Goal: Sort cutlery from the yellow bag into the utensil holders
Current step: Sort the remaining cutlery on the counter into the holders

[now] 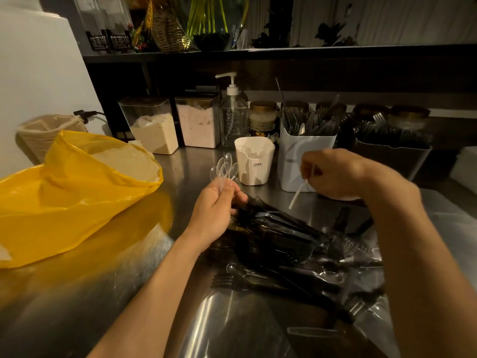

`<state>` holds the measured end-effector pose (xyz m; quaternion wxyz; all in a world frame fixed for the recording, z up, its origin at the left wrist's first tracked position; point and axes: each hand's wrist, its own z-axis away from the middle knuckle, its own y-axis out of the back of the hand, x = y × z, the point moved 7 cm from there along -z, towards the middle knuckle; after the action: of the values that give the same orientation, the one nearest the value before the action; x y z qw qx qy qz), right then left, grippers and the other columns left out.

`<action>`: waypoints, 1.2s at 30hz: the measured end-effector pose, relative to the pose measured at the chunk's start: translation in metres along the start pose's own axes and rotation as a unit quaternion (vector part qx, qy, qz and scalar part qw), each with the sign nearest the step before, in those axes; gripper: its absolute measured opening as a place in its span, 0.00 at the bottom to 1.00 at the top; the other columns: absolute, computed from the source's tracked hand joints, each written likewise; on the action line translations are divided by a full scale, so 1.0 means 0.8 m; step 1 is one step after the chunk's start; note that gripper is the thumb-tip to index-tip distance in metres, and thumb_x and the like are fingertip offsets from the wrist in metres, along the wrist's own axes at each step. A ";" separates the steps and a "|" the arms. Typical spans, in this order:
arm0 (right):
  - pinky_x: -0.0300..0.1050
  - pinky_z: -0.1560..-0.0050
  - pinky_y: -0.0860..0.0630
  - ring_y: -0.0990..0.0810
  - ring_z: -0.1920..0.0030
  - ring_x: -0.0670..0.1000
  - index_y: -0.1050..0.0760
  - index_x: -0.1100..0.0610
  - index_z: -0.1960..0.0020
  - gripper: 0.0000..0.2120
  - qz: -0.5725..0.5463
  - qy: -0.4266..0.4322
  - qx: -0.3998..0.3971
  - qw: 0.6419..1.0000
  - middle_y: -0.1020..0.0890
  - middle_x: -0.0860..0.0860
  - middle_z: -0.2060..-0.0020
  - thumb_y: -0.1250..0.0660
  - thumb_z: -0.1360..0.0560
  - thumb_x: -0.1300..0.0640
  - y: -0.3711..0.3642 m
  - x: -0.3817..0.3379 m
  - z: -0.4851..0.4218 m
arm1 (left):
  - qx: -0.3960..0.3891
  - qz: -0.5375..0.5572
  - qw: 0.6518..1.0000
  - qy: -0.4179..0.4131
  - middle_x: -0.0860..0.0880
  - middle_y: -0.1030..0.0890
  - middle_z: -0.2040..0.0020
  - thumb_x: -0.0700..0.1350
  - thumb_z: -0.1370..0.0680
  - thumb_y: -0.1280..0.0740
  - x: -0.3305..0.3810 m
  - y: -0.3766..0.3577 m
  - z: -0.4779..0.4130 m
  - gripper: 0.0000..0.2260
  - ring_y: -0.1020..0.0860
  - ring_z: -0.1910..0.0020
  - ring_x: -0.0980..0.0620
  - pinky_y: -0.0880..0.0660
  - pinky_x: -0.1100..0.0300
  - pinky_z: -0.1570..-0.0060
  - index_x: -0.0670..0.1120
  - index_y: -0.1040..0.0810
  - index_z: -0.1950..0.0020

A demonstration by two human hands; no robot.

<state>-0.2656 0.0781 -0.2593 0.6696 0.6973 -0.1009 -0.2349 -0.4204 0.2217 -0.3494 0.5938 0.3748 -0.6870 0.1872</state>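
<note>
Lying nearest on the table [154, 293] is one heap of cutlery [278, 239], mostly black forks with tines aimed far-left. Past it, the left hand [214, 208] grips about five clear spoons [224, 167], bowls pointing up and away. The right hand [333, 174] pinches one pale utensil [298, 193], its handle slanting down toward the heap. One yellow bag [72, 192] slumps at left. Three holders stand behind: a small white cup [254, 167], a taller white holder [294, 161] and a dark holder [392, 156].

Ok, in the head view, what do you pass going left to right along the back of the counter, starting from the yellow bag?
yellow bag → canister of beige powder → canister of pink powder → pump bottle → gold-lidded jar → white utensil holder → dark utensil holder
</note>
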 end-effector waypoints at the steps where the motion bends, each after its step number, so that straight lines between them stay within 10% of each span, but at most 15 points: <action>1: 0.42 0.59 0.28 0.25 0.56 0.49 0.29 0.46 0.54 0.11 -0.030 0.027 -0.016 0.999 0.24 0.48 0.56 0.37 0.19 0.62 0.003 -0.013 0.007 | 0.001 0.004 1.000 0.000 0.51 0.15 0.55 0.45 0.14 0.44 0.002 0.000 0.001 0.13 0.18 0.48 0.51 0.22 0.55 0.47 0.49 0.22 0.53; 9: 0.55 0.43 0.22 0.20 0.52 0.49 0.23 0.48 0.48 0.08 -0.231 0.145 -0.018 0.962 0.18 0.43 0.57 0.34 0.20 0.61 -0.019 -0.081 -0.003 | -0.121 0.133 0.982 0.065 0.48 0.26 0.69 0.46 0.14 0.44 0.022 -0.037 0.022 0.09 0.28 0.73 0.53 0.32 0.61 0.74 0.45 0.27 0.48; 13: 0.47 0.53 0.25 0.22 0.58 0.48 0.23 0.46 0.51 0.08 -0.244 0.137 0.064 0.958 0.21 0.44 0.60 0.33 0.22 0.59 -0.028 -0.076 -0.025 | -0.096 0.187 0.975 0.078 0.52 0.34 0.69 0.50 0.14 0.45 0.017 -0.022 0.014 0.13 0.38 0.73 0.57 0.40 0.67 0.77 0.46 0.25 0.49; 18: 0.34 0.63 0.28 0.21 0.52 0.51 0.31 0.49 0.43 0.13 -0.192 0.120 0.064 0.972 0.21 0.50 0.49 0.39 0.21 0.65 -0.030 -0.091 -0.028 | -0.106 0.129 0.985 0.051 0.53 0.33 0.72 0.50 0.15 0.43 0.023 -0.029 0.017 0.13 0.37 0.74 0.56 0.39 0.64 0.77 0.46 0.29 0.56; 24: 0.43 0.38 0.27 0.28 0.33 0.47 0.38 0.45 0.24 0.24 -0.307 0.171 0.157 0.923 0.32 0.49 0.26 0.38 0.18 0.43 -0.016 -0.106 -0.011 | -0.143 0.076 0.987 -0.008 0.52 0.31 0.73 0.46 0.16 0.40 0.025 -0.036 0.023 0.12 0.35 0.74 0.55 0.37 0.65 0.75 0.44 0.29 0.58; 29: 0.48 0.55 0.25 0.23 0.58 0.48 0.21 0.57 0.54 0.08 -0.182 0.248 0.225 0.924 0.21 0.50 0.58 0.30 0.22 0.52 -0.046 -0.139 -0.015 | -0.101 -0.014 0.994 -0.028 0.52 0.25 0.73 0.30 0.23 0.36 0.015 -0.021 0.018 0.12 0.27 0.72 0.53 0.31 0.59 0.73 0.46 0.26 0.60; 33: 0.48 0.55 0.26 0.23 0.56 0.49 0.23 0.57 0.51 0.03 -0.201 0.269 0.228 0.914 0.21 0.50 0.57 0.32 0.23 0.57 -0.046 -0.142 -0.014 | -0.045 -0.073 0.995 -0.043 0.46 0.24 0.77 0.29 0.27 0.36 0.020 -0.008 0.011 0.14 0.26 0.78 0.49 0.30 0.57 0.75 0.42 0.24 0.70; 36: 0.51 0.54 0.23 0.22 0.55 0.50 0.25 0.52 0.47 0.08 -0.192 0.202 0.255 0.926 0.20 0.49 0.55 0.32 0.23 0.49 -0.048 -0.124 -0.019 | -0.007 -0.032 0.999 -0.042 0.52 0.19 0.69 0.30 0.26 0.30 0.023 -0.003 0.011 0.11 0.21 0.72 0.58 0.28 0.66 0.73 0.46 0.23 0.56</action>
<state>-0.3514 0.1403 -0.2783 0.4178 0.8831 0.1161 -0.1791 -0.4249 0.2082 -0.3341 0.5726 0.3995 -0.7006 0.1475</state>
